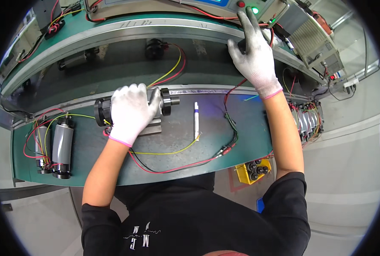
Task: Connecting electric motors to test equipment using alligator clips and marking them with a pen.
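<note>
My left hand (130,112), in a white glove, is wrapped over a small grey and black electric motor (168,101) that lies on a metal block on the green bench (241,132). My right hand (254,51), also gloved, reaches far forward, its index finger touching a lit green button (255,10) on the tester panel (211,4); a red button (241,4) sits beside it. Red, yellow and black leads (185,164) run from the motor across the bench.
A white pen (196,120) lies right of the motor. Two more motors (62,145) with wires rest at the bench's left end. A yellow bin of parts (253,170) sits below the bench edge, and several motors (306,121) are stacked at the right.
</note>
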Demonstrator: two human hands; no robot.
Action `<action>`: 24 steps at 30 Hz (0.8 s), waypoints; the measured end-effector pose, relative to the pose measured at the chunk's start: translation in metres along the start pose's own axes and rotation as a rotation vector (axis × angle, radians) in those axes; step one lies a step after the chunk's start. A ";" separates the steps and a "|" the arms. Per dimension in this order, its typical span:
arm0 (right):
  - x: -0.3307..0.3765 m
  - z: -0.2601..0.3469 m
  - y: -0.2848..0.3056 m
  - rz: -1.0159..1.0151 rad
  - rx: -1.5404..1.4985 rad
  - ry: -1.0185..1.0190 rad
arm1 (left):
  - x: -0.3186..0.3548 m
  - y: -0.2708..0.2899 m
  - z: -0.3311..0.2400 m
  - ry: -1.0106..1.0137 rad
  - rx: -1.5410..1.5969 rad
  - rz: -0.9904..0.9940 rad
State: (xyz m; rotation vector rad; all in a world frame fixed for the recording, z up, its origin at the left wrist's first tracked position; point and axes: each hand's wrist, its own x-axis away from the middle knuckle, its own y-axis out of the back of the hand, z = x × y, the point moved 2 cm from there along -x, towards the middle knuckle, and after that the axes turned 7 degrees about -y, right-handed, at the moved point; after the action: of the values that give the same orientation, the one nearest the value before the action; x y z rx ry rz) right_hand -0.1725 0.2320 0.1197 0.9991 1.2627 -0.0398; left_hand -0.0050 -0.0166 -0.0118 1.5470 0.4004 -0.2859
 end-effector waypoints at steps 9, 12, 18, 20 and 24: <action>-0.015 0.001 -0.018 -0.005 0.015 -0.095 | 0.000 -0.001 0.000 0.010 0.022 -0.005; -0.018 0.006 -0.016 -0.018 0.015 -0.150 | 0.000 -0.002 0.000 0.011 0.027 0.017; -0.017 0.000 -0.001 0.050 0.040 -0.123 | -0.002 0.003 -0.001 -0.013 0.004 0.013; 0.000 -0.003 0.013 0.066 -0.017 -0.118 | -0.003 0.004 -0.002 -0.044 0.003 0.055; 0.098 -0.002 0.054 0.676 -0.299 0.027 | -0.004 -0.002 -0.003 -0.052 -0.036 0.073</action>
State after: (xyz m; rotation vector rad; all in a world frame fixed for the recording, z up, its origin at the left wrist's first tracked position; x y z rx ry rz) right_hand -0.1102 0.3125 0.0740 1.1155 0.8678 0.6672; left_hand -0.0100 -0.0143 -0.0120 1.5125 0.3066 -0.2604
